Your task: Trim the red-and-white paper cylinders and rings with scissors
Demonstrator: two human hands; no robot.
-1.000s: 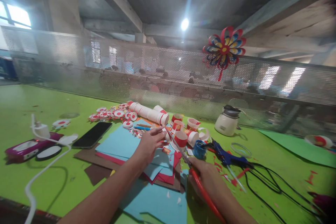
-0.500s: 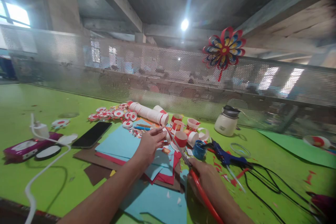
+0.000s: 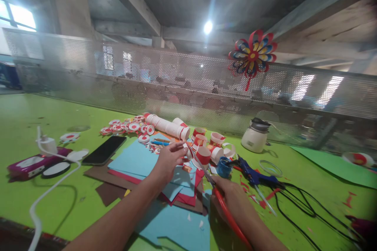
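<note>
Fingers (image 3: 180,150) of the left hand (image 3: 168,161) pinch a small red-and-white paper piece (image 3: 186,150) at the tips, thumb and forefinger closed on it, other fingers loosely curled, hand hovering over the stack of blue and red paper sheets (image 3: 141,160) on the green worktop (image 3: 35,113). Right hand (image 3: 232,200) is wrapped closed around the red handles of the scissors (image 3: 206,172), blades slightly parted and pointing up-left, tips right at the paper piece held by the left hand; whether the blades touch it cannot be told. Paper piece sits just beside a cluster of red-and-white paper cups (image 3: 207,145), some upright, some tipped. Behind them lies a sleeve of stacked cups (image 3: 166,126) on its side, with small round red-and-white discs (image 3: 126,127) spread to its left. Black phone (image 3: 103,150) lies flat left of the sheets, partly on a brown sheet. Further left, a magenta device (image 3: 28,164) with a white cable (image 3: 44,200) running toward the near edge. Blue glue gun (image 3: 253,174) lies right of the scissors, black cord trailing right; a small blue pot (image 3: 224,166) is just beside its nozzle end. White squat jar with dark lid (image 3: 255,136) stands behind the glue gun near the perforated metal screen (image 3: 88,70). Paper flower in red, blue and yellow (image 3: 251,55) hangs on that screen, upper right. Green sheet (image 3: 335,162) lies far right.
</note>
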